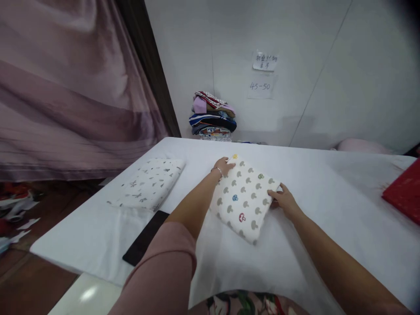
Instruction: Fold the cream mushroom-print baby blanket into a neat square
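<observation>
A folded white cloth with grey mushroom prints (244, 197) lies at an angle between my two hands, over the white table (305, 175). My left hand (225, 166) grips its upper left edge. At its right corner, my right hand (281, 197) pinches the cloth between thumb and fingers. A few of the printed mushrooms are yellow, green, blue and red. Left of my left arm, another folded white cloth with small grey prints (149, 181) lies flat on the table.
A black flat object (146, 238) lies beside my left forearm. Folded fabrics (213, 116) are stacked behind the table's back edge, against the wall. Something red (405, 192) sits at the far right. A pink curtain (65, 87) hangs at the left.
</observation>
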A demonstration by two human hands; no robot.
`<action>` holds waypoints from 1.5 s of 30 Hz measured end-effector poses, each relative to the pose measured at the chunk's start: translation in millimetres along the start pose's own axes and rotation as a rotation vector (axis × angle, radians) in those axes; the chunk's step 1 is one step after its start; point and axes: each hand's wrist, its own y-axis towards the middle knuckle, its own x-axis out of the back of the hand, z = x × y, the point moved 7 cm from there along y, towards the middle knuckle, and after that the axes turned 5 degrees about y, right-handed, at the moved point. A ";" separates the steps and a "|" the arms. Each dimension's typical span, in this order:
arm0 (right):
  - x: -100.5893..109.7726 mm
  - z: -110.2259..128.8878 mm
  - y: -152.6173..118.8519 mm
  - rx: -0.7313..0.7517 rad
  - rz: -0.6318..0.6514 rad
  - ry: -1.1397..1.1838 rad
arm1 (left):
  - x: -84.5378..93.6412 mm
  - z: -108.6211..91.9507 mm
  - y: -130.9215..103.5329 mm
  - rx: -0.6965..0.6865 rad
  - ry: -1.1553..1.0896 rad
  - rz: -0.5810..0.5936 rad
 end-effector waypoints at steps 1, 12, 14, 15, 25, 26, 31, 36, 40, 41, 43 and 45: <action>6.2 -2.7 3.5 -0.006 -0.027 -0.048 | -3.8 -2.1 3.6 0.011 0.080 0.006; 27.4 31.9 21.6 0.447 -0.134 -0.490 | -57.1 -0.6 -92.2 -0.343 0.672 0.123; 7.1 37.9 28.5 0.507 -0.015 -0.590 | -68.1 4.8 -104.5 -0.369 0.721 0.147; -1.7 36.5 33.9 0.495 0.052 -0.638 | -72.3 7.5 -107.7 -0.373 0.742 0.151; 25.9 21.7 50.8 0.229 -0.032 -0.262 | -77.6 13.0 -105.6 -0.356 0.799 0.131; 33.9 20.0 44.3 0.212 -0.093 -0.198 | -77.6 13.1 -105.5 -0.357 0.798 0.130; 44.9 -3.6 11.4 0.086 -0.159 -0.054 | -78.9 14.7 -104.6 -0.352 0.805 0.125; 35.0 -12.4 8.1 0.021 -0.110 -0.036 | -78.1 13.4 -105.1 -0.357 0.834 0.104; 25.6 -4.0 22.5 0.029 -0.090 -0.085 | -76.5 11.7 -106.5 -0.348 0.842 0.103; 23.0 -1.0 26.3 0.038 -0.086 -0.104 | -76.2 11.4 -106.8 -0.343 0.843 0.106; 18.7 6.6 32.9 0.068 -0.088 -0.144 | -75.6 10.8 -107.4 -0.330 0.847 0.110; 15.3 16.4 37.6 0.113 -0.098 -0.186 | -75.1 10.0 -107.9 -0.326 0.854 0.109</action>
